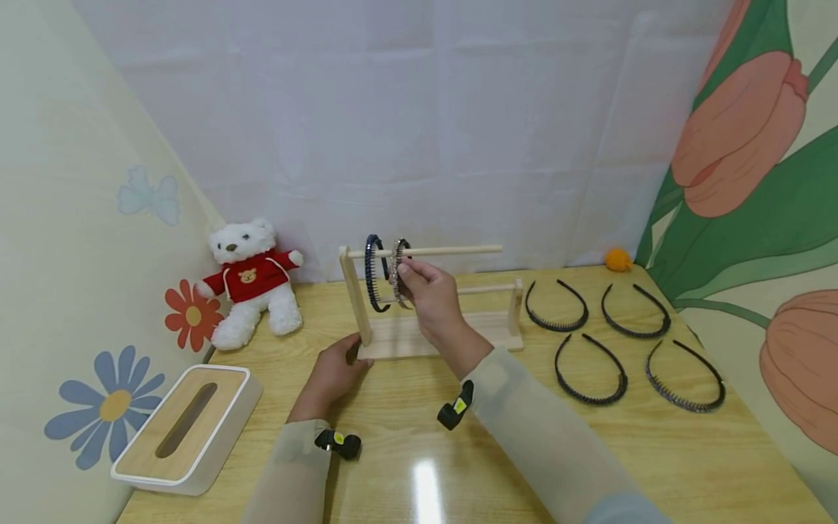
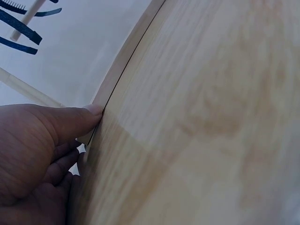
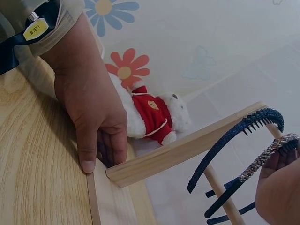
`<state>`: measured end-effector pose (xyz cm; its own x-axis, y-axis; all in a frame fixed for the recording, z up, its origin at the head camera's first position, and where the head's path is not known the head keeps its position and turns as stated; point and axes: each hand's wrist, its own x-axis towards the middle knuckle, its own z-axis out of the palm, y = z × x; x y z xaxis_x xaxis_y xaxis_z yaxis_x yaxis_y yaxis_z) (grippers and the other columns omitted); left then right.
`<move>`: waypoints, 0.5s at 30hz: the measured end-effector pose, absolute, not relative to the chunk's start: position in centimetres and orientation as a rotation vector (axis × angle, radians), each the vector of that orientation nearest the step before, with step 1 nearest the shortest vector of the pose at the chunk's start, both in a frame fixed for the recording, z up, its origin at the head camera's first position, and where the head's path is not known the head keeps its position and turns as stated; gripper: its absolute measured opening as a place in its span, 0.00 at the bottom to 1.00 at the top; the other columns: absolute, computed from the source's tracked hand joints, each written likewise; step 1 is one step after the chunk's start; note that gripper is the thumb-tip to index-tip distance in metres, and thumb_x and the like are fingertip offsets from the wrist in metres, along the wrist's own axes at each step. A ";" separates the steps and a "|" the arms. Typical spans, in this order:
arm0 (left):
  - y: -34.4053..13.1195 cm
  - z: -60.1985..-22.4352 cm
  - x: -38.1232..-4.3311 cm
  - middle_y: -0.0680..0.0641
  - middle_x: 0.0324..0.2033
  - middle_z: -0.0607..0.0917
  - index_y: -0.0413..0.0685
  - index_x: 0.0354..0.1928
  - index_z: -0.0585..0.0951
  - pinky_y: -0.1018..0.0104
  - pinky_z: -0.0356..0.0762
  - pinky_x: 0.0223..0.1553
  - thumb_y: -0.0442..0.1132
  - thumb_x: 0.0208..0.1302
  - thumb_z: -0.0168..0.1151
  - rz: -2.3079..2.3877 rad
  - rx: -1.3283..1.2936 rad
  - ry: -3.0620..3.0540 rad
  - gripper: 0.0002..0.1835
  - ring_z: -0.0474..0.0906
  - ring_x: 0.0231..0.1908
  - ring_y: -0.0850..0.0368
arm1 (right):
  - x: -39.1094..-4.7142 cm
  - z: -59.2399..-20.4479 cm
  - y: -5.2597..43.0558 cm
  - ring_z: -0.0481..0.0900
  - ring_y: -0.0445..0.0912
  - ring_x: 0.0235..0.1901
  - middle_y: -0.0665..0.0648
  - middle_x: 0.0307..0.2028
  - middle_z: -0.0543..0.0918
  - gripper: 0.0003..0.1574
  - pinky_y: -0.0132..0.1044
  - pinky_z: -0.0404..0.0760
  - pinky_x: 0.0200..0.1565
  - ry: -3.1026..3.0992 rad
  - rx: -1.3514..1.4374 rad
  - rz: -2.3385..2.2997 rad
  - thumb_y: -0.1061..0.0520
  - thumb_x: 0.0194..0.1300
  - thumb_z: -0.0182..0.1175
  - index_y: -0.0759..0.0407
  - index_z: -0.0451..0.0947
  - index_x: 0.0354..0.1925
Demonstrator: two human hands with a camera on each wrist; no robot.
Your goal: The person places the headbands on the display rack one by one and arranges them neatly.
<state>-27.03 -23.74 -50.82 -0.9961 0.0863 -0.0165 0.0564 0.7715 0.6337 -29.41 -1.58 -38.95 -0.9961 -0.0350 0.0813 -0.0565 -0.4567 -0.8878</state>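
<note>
A wooden headband rack (image 1: 356,302) stands on the table, with an upper rod, a lower rod and a flat base. My right hand (image 1: 437,302) pinches a sparkly rhinestone headband (image 3: 257,164) between thumb and fingers, at the upper rod. Left of it, a dark blue toothed headband (image 1: 371,273) hangs over the same rod by the upright post. Down at the base's front left corner, my left hand (image 1: 334,371) grips the wood, thumb (image 2: 79,123) on the front edge. The right wrist view shows its other fingers partly hidden near the post.
Several dark toothed headbands (image 1: 592,399) lie on the table right of the rack. A white teddy bear in a red hoodie (image 1: 252,280) sits at the back left, behind a tissue box (image 1: 232,415). An orange ball-like item (image 1: 618,260) is at the back right.
</note>
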 end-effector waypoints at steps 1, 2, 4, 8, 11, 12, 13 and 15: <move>-23.7 -50.8 -27.1 0.30 0.76 0.74 0.39 0.80 0.71 0.33 0.64 0.80 0.40 0.78 0.69 1.044 0.115 2.914 0.34 0.66 0.78 0.29 | -29.4 -39.0 -1.6 0.91 0.41 0.44 0.68 0.55 0.90 0.19 0.35 0.90 0.53 -1.636 0.145 2.666 0.62 0.81 0.63 0.70 0.84 0.64; -23.8 -50.8 -27.1 0.31 0.77 0.74 0.39 0.80 0.71 0.34 0.64 0.80 0.40 0.77 0.69 1.050 0.110 2.911 0.35 0.66 0.79 0.30 | -29.4 -39.0 -1.5 0.91 0.41 0.45 0.69 0.56 0.90 0.20 0.35 0.90 0.54 -1.639 0.152 2.666 0.62 0.81 0.63 0.70 0.83 0.65; -23.8 -50.9 -27.2 0.31 0.77 0.74 0.39 0.81 0.71 0.34 0.64 0.80 0.39 0.78 0.68 1.053 0.112 2.912 0.34 0.66 0.79 0.30 | -29.4 -39.0 -1.5 0.91 0.41 0.45 0.69 0.57 0.90 0.21 0.36 0.90 0.55 -1.641 0.161 2.665 0.62 0.81 0.63 0.71 0.82 0.66; -24.0 -51.0 -27.3 0.31 0.77 0.73 0.39 0.81 0.70 0.34 0.63 0.81 0.39 0.78 0.68 1.054 0.104 2.904 0.35 0.65 0.79 0.30 | -29.5 -39.1 -1.5 0.91 0.40 0.46 0.69 0.57 0.90 0.23 0.34 0.90 0.55 -1.644 0.171 2.667 0.62 0.81 0.63 0.74 0.80 0.67; -24.0 -51.0 -27.3 0.31 0.77 0.73 0.39 0.81 0.70 0.34 0.62 0.81 0.39 0.78 0.68 1.056 0.103 2.902 0.35 0.66 0.79 0.30 | -29.4 -39.1 -1.5 0.91 0.41 0.47 0.68 0.57 0.90 0.23 0.34 0.90 0.54 -1.644 0.170 2.669 0.61 0.81 0.63 0.74 0.80 0.67; -24.0 -51.0 -27.3 0.31 0.77 0.73 0.39 0.81 0.70 0.34 0.62 0.81 0.39 0.78 0.68 1.057 0.104 2.902 0.35 0.66 0.79 0.30 | -29.4 -39.1 -1.5 0.91 0.43 0.48 0.68 0.57 0.90 0.23 0.34 0.90 0.54 -1.642 0.170 2.669 0.61 0.81 0.63 0.74 0.81 0.66; -24.0 -51.0 -27.3 0.31 0.77 0.73 0.39 0.81 0.70 0.34 0.63 0.81 0.39 0.78 0.68 1.059 0.104 2.901 0.35 0.66 0.79 0.30 | -29.4 -39.1 -1.4 0.91 0.45 0.49 0.69 0.58 0.90 0.22 0.34 0.90 0.55 -1.644 0.169 2.671 0.61 0.81 0.63 0.73 0.81 0.66; -24.0 -51.1 -27.3 0.32 0.77 0.73 0.40 0.81 0.70 0.34 0.63 0.81 0.39 0.78 0.68 1.060 0.106 2.902 0.35 0.66 0.79 0.31 | -29.4 -39.1 -1.4 0.91 0.49 0.53 0.69 0.59 0.89 0.22 0.36 0.90 0.57 -1.645 0.167 2.675 0.61 0.81 0.63 0.71 0.82 0.66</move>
<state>-27.28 -23.96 -51.05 -0.9964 0.0812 -0.0235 0.0470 0.7629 0.6448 -29.36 -1.42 -39.13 -0.9944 -0.0580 0.0887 -0.0530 -0.4526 -0.8901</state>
